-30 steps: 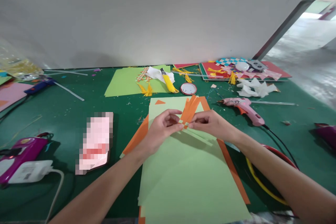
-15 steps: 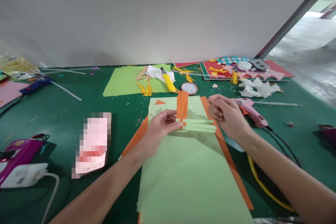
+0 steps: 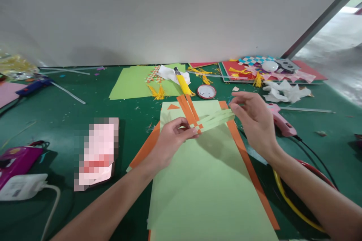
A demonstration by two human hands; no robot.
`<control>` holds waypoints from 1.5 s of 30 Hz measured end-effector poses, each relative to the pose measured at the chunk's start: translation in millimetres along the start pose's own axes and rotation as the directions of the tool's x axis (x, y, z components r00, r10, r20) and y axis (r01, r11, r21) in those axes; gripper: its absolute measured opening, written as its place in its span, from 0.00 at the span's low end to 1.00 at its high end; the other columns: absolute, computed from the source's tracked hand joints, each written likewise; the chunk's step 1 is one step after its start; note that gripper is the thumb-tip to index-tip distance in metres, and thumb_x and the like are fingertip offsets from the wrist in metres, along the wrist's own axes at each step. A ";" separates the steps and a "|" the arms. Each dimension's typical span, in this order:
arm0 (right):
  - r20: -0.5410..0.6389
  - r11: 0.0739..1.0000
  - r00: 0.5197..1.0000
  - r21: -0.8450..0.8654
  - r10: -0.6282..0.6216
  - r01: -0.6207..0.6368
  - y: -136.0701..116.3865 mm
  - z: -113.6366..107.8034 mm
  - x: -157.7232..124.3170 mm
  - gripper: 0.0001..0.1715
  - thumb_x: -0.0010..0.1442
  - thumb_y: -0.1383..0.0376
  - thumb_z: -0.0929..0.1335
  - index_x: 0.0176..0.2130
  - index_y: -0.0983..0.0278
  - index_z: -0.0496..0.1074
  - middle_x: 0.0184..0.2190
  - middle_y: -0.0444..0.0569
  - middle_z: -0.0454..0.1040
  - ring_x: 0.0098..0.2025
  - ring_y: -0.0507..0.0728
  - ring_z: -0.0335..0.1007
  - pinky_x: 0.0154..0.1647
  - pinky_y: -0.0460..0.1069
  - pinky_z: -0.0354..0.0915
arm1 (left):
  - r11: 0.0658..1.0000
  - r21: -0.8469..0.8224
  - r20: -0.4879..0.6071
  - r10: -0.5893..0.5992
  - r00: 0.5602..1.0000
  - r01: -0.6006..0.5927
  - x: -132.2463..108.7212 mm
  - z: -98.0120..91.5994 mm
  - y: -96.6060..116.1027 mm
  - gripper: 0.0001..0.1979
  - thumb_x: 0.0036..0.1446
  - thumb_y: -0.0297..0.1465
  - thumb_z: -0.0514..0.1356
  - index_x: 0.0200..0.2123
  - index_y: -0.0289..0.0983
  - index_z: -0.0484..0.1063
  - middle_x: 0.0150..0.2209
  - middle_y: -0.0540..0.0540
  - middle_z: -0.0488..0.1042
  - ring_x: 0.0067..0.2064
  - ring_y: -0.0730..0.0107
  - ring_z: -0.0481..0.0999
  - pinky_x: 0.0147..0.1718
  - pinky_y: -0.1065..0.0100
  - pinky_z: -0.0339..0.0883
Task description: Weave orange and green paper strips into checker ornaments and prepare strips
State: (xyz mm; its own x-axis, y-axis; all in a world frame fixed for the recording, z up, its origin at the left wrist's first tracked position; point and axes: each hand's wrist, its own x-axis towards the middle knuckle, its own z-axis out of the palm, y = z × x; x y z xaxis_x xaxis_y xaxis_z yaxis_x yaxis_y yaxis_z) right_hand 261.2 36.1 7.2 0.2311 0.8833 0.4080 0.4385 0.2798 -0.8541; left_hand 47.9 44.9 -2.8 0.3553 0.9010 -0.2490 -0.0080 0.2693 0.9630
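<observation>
My left hand [image 3: 169, 141] pinches a small weave of paper strips at its crossing point, just above a light green sheet [image 3: 203, 180]. The orange strips [image 3: 187, 109] fan up and to the left; the light green strips [image 3: 217, 119] run to the right. My right hand [image 3: 254, 120] holds the far ends of the green strips between thumb and fingers. An orange sheet [image 3: 243, 150] lies under the green sheet and shows along both its sides.
A pink glue gun [image 3: 279, 120] lies right of my right hand, its cable running toward me. A blurred phone [image 3: 96, 154], a white charger [image 3: 22, 186] and a purple device [image 3: 17, 158] sit at left. A craft knife [image 3: 182, 81], round lid [image 3: 206, 91], tassels and paper crafts lie behind.
The weave has turned: the orange strips now lean up-left. My right hand let go, swung toward the glue gun, then came back onto the ends of the green strips.
</observation>
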 end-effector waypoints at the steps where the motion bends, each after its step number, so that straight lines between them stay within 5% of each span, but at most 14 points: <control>1: -0.033 0.997 0.998 -0.063 -0.055 0.052 -0.2 -1.1 -0.2 0.11 0.60 0.64 0.65 0.44 0.59 0.69 0.37 0.49 0.70 0.40 0.57 0.68 0.39 0.53 0.65 | 1.000 0.009 0.002 -0.003 1.000 0.003 0.2 0.0 0.0 0.09 0.53 0.34 0.65 0.34 0.35 0.72 0.35 0.45 0.75 0.40 0.64 0.78 0.43 0.63 0.69; 4: -0.083 0.929 0.947 -0.237 -0.310 0.283 -0.9 -3.8 -0.6 0.06 0.59 0.67 0.66 0.39 0.60 0.70 0.35 0.51 0.73 0.38 0.58 0.69 0.38 0.54 0.65 | 1.000 0.021 0.002 -0.008 1.000 0.008 0.6 0.7 0.8 0.09 0.53 0.34 0.65 0.34 0.34 0.72 0.35 0.44 0.77 0.41 0.62 0.79 0.45 0.62 0.70; 7: 0.025 0.793 0.840 -0.316 -0.542 0.520 -1.4 -2.4 -3.0 0.07 0.55 0.72 0.68 0.34 0.61 0.71 0.30 0.49 0.74 0.33 0.57 0.68 0.37 0.54 0.64 | 1.000 -0.004 -0.014 -0.020 1.000 0.020 0.8 1.4 1.9 0.10 0.54 0.34 0.64 0.34 0.33 0.72 0.35 0.45 0.77 0.41 0.62 0.79 0.46 0.61 0.70; 11: 0.210 0.754 0.794 -0.251 -0.570 0.608 0.6 4.4 -10.1 0.07 0.55 0.71 0.69 0.26 0.63 0.69 0.21 0.45 0.71 0.25 0.52 0.64 0.28 0.48 0.61 | 0.998 -0.060 -0.018 -0.003 1.000 0.002 0.9 0.7 4.1 0.09 0.54 0.33 0.64 0.33 0.33 0.71 0.36 0.45 0.76 0.41 0.64 0.78 0.47 0.62 0.71; 13: 0.314 0.820 0.839 -0.235 -0.444 0.522 2.0 8.4 -13.6 0.11 0.57 0.68 0.69 0.23 0.64 0.69 0.18 0.43 0.68 0.21 0.49 0.59 0.24 0.46 0.58 | 0.998 -0.055 -0.027 0.018 0.999 -0.020 0.8 0.0 6.0 0.09 0.55 0.33 0.63 0.34 0.33 0.72 0.37 0.45 0.76 0.41 0.67 0.77 0.46 0.64 0.71; 16: 0.442 0.942 0.892 -0.252 -0.093 0.223 2.1 14.2 -16.8 0.15 0.58 0.60 0.68 0.23 0.64 0.73 0.18 0.42 0.69 0.19 0.47 0.56 0.21 0.44 0.54 | 1.000 0.011 -0.059 0.006 0.998 -0.005 0.2 0.2 8.7 0.10 0.54 0.35 0.64 0.33 0.33 0.73 0.34 0.47 0.76 0.36 0.70 0.77 0.40 0.70 0.72; 21: 0.497 0.941 0.800 -0.135 0.335 -0.310 1.4 19.6 -15.3 0.20 0.50 0.54 0.72 0.20 0.66 0.69 0.15 0.40 0.62 0.19 0.47 0.54 0.18 0.44 0.50 | 0.997 0.069 -0.029 -0.045 0.999 0.046 -2.0 3.2 9.0 0.10 0.52 0.34 0.66 0.35 0.33 0.74 0.31 0.47 0.78 0.33 0.71 0.77 0.34 0.73 0.71; 24: 0.562 0.892 0.728 -0.037 0.391 -0.450 1.6 17.2 -12.6 0.19 0.51 0.56 0.72 0.20 0.66 0.67 0.15 0.40 0.62 0.19 0.48 0.55 0.19 0.44 0.51 | 0.995 0.091 -0.018 -0.039 0.999 0.040 -2.7 3.9 8.0 0.09 0.51 0.34 0.66 0.34 0.35 0.75 0.29 0.49 0.78 0.31 0.73 0.77 0.30 0.75 0.69; 30: 0.606 0.889 0.687 -0.077 0.401 -0.451 1.5 11.4 -9.8 0.24 0.57 0.53 0.68 0.18 0.65 0.63 0.14 0.41 0.63 0.18 0.47 0.55 0.20 0.45 0.50 | 0.989 0.145 -0.058 -0.016 0.998 0.024 -2.3 3.5 10.8 0.07 0.52 0.33 0.66 0.30 0.35 0.73 0.26 0.51 0.77 0.28 0.76 0.76 0.28 0.78 0.67; 35: 0.528 0.882 0.763 0.051 0.374 -0.468 5.5 12.2 -8.7 0.14 0.59 0.56 0.67 0.30 0.64 0.68 0.17 0.38 0.61 0.19 0.47 0.56 0.21 0.45 0.52 | 0.992 0.127 -0.123 -0.002 0.992 0.017 -2.6 3.8 12.5 0.07 0.52 0.31 0.65 0.28 0.34 0.71 0.26 0.50 0.77 0.28 0.77 0.76 0.29 0.78 0.68; 40: 0.231 0.807 0.894 0.385 0.384 -0.447 6.1 13.6 -6.8 0.16 0.64 0.59 0.63 0.26 0.62 0.60 0.19 0.38 0.58 0.19 0.47 0.56 0.19 0.44 0.49 | 0.990 0.136 -0.119 -0.019 0.993 0.036 -2.1 4.1 10.6 0.09 0.52 0.34 0.66 0.28 0.34 0.71 0.26 0.49 0.78 0.28 0.76 0.76 0.29 0.78 0.68; 45: 0.170 0.936 0.963 0.253 0.208 -0.246 4.3 12.7 -15.6 0.20 0.66 0.58 0.61 0.24 0.62 0.59 0.17 0.38 0.57 0.19 0.47 0.54 0.20 0.45 0.53 | 0.985 0.160 -0.123 -0.039 0.992 0.059 -0.3 5.5 8.0 0.10 0.51 0.35 0.66 0.29 0.34 0.71 0.26 0.48 0.78 0.28 0.73 0.77 0.28 0.77 0.69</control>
State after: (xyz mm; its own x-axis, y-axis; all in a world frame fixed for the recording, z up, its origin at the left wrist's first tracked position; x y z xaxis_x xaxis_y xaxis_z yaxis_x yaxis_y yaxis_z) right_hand 248.4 28.3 -6.9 0.1664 0.9729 0.1608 0.1333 0.1394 -0.9812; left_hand 52.8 45.0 5.5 0.2377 0.9246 -0.2976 0.1622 0.2643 0.9507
